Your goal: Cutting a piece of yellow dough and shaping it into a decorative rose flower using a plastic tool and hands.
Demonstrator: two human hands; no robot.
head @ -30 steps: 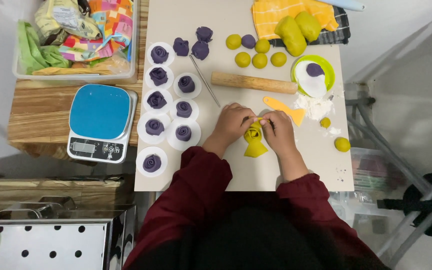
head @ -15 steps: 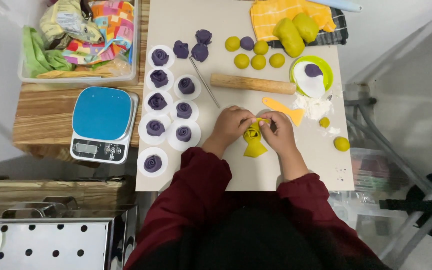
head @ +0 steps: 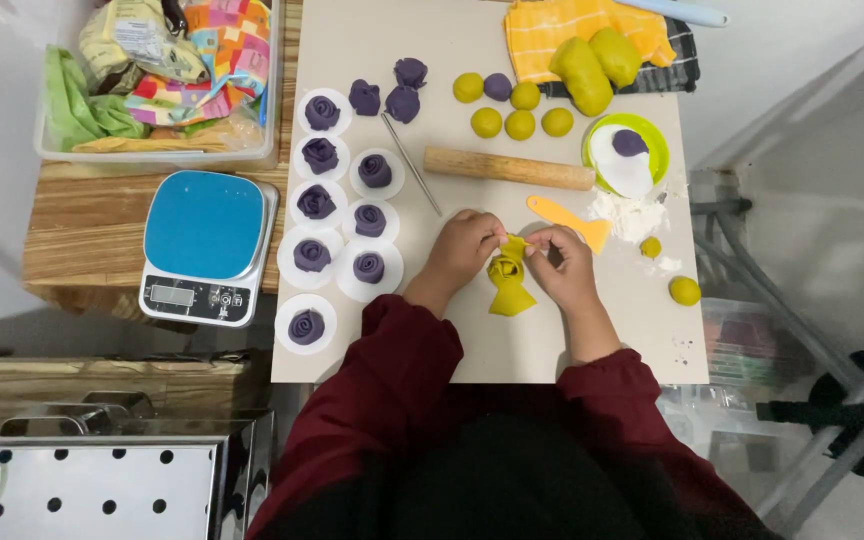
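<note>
A rolled dough piece (head: pixel 508 280) is pinched between the left hand (head: pixel 464 245) and right hand (head: pixel 562 262) at the middle of the mat (head: pixel 552 340); a rolling pin (head: pixel 508 168) is laid behind them; dough roses on paper rounds (head: pixel 337 235) are ranged to the left; a scale (head: pixel 207 245) is set further left, off the mat; dough balls (head: pixel 512 105) are grouped behind the pin.

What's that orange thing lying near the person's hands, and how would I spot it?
On the beige work mat, find the wooden rolling pin lying across the middle. Just below its right end, beside the right hand, lies a flat orange plastic scraper. It is the only flat, bright orange tool there; its neighbours are round dough balls.
</note>
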